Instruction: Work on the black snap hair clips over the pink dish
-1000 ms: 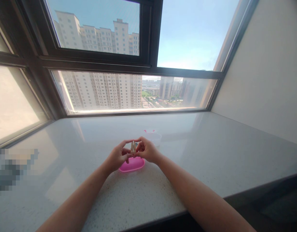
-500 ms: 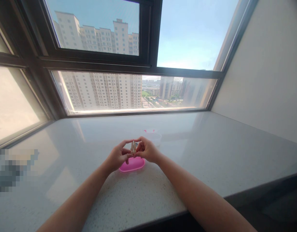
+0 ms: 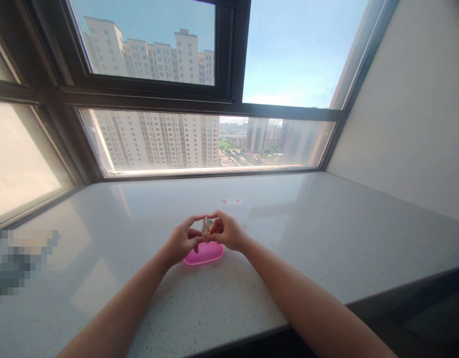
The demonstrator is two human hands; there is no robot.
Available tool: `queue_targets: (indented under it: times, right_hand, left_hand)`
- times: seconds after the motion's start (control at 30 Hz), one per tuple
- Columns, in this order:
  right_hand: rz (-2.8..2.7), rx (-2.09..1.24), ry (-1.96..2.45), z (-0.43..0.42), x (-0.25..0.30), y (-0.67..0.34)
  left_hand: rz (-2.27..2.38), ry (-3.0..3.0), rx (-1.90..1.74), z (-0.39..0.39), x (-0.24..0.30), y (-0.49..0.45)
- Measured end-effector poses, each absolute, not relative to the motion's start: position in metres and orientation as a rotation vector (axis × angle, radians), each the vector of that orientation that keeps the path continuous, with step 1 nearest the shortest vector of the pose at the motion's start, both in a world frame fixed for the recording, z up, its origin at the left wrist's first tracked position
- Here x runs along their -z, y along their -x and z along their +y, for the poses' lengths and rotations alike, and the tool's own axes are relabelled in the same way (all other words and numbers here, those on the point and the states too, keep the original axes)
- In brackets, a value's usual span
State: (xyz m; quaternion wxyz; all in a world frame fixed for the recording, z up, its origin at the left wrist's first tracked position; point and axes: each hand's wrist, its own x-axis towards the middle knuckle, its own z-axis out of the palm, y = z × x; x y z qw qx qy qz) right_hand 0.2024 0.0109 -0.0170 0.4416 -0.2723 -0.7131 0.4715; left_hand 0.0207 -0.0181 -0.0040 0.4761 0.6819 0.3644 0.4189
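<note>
Between the fingertips of both hands stands a small beige object with two narrow upright bars [image 3: 206,228]; its exact kind is too small to make out. My left hand [image 3: 182,241] pinches it from the left, thumb low and index finger over the top. From the right, my right hand [image 3: 229,232] closes on it the same way, its other fingers curled. Just below and partly behind the left fingers lies a shallow pink oval tray or lid [image 3: 203,256]. Behind my right hand a translucent container [image 3: 242,211] with pink clips is partly hidden.
The speckled white counter [image 3: 307,233] runs back to a dark-framed window [image 3: 214,175]. A white wall [image 3: 412,124] bounds it on the right. At far left a blurred-out grey patch [image 3: 13,263] hides what is there. The dark front edge [image 3: 259,343] lies beneath my right forearm.
</note>
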Motion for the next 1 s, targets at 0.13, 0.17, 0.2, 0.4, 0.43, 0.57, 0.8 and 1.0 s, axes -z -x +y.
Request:
queue_targets:
  times: [0.13,0.17,0.2,0.4,0.43,0.57,0.8,1.0]
  right_hand:
    - [-1.771,-1.170,0.670,0.0114,0.0175,-0.2023]
    - [-1.769,-1.171,0.671,0.0114,0.0176,-0.2023]
    - [-1.768,-1.172,0.673,0.0114,0.0175,-0.2022]
    - [-1.767,-1.162,0.683,0.0110,0.0172,-0.2024]
    - [-1.767,-1.160,0.684,0.0111,0.0172,-0.2024]
    - [-1.769,-1.160,0.690,0.0117,0.0176,-0.2021]
    - [-1.771,-1.164,0.668,0.0113,0.0170,-0.2024]
    - [-1.780,-1.152,0.680,0.0117,0.0171,-0.2023]
  left_hand:
    - [0.893,-1.678,-1.021,-0.0185,0.0027,-0.0209]
    - [0.893,-1.676,-1.021,-0.0185,0.0026,-0.0210]
    - [0.892,-1.673,-1.020,-0.0185,0.0026,-0.0211]
    - [0.890,-1.662,-1.034,-0.0178,0.0045,-0.0211]
    - [0.893,-1.661,-1.034,-0.0179,0.0046,-0.0211]
    - [0.891,-1.657,-1.035,-0.0190,0.0033,-0.0213]
    - [0.887,-1.669,-1.026,-0.0196,0.0012,-0.0215]
    - [0.896,-1.693,-1.014,-0.0180,0.0019,-0.0201]
